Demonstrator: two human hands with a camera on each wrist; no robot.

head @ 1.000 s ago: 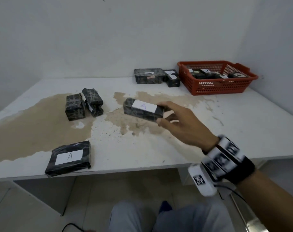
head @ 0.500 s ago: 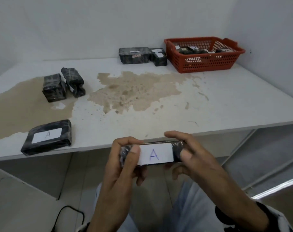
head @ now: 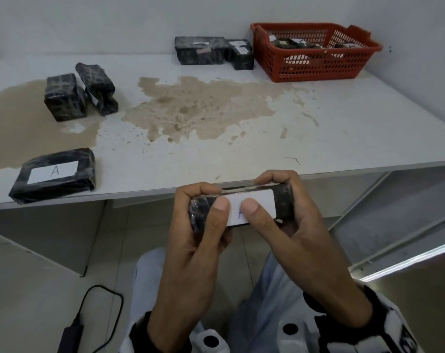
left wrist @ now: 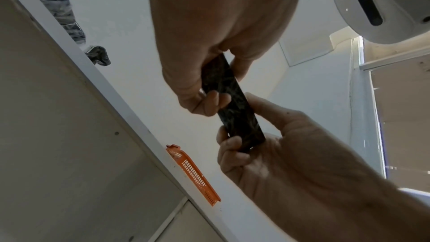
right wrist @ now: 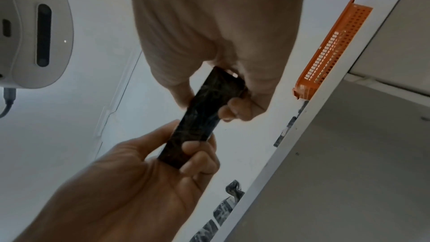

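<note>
A flat black plastic-wrapped package [head: 283, 203] with a white label is held level in front of the table's near edge. My left hand [head: 206, 200] grips its left end and my right hand [head: 264, 189] grips its right end. Both thumbs press on the label and cover most of the blue letter. In the left wrist view the left hand [left wrist: 218, 73] pinches the upper end of the package [left wrist: 232, 106], with the right hand [left wrist: 235, 146] below. In the right wrist view the right hand [right wrist: 223, 89] holds the package [right wrist: 204, 117] from above and the left hand [right wrist: 186, 150] from below.
The stained white table [head: 343, 128] carries a black package labelled A [head: 53, 174] at the front left, two more [head: 63, 98] behind it and two [head: 201, 50] by the back wall. A red basket [head: 315, 64] with several packages stands back right. A cabled black box [head: 71, 335] lies on the floor.
My right hand brought the package from over the table back to my lap side of the edge. The left hand took the other end, and both thumbs slid onto the label.
</note>
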